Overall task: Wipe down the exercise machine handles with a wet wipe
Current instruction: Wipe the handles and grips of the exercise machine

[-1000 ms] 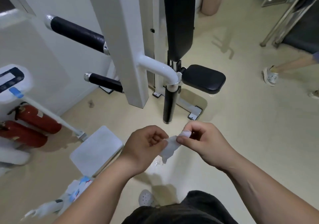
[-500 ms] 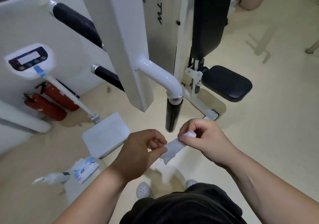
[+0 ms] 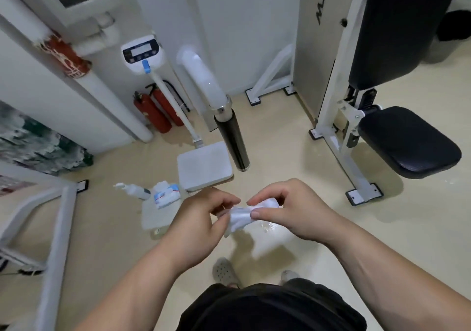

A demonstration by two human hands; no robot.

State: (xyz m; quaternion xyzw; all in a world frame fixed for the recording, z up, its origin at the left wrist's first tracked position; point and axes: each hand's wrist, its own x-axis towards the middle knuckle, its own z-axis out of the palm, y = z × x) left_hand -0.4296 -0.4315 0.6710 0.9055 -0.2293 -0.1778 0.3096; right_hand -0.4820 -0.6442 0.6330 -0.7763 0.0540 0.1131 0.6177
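Observation:
A crumpled white wet wipe (image 3: pixel 240 217) is stretched between both hands at waist height. My left hand (image 3: pixel 201 218) pinches its left end, and my right hand (image 3: pixel 288 210) pinches its right end between thumb and fingers. Just above and beyond the hands, a black machine handle (image 3: pixel 233 142) hangs down from a white curved arm (image 3: pixel 204 78); neither hand touches it. The machine's black seat (image 3: pixel 407 142) and black back pad (image 3: pixel 397 29) are to the right.
On a low white stand (image 3: pixel 153 218) left of my hands lie a wipes pack (image 3: pixel 165 194) and a pump bottle (image 3: pixel 133 190). A white scale (image 3: pixel 204 167) with a display post stands behind. Two red fire extinguishers (image 3: pixel 158 111) lean by the wall. A white frame (image 3: pixel 56 228) crosses the left.
My view has swung left and down, so the long black handles have left the frame and the scale and extinguishers moved toward the centre. Both hands still hold the wipe, now pulled more level.

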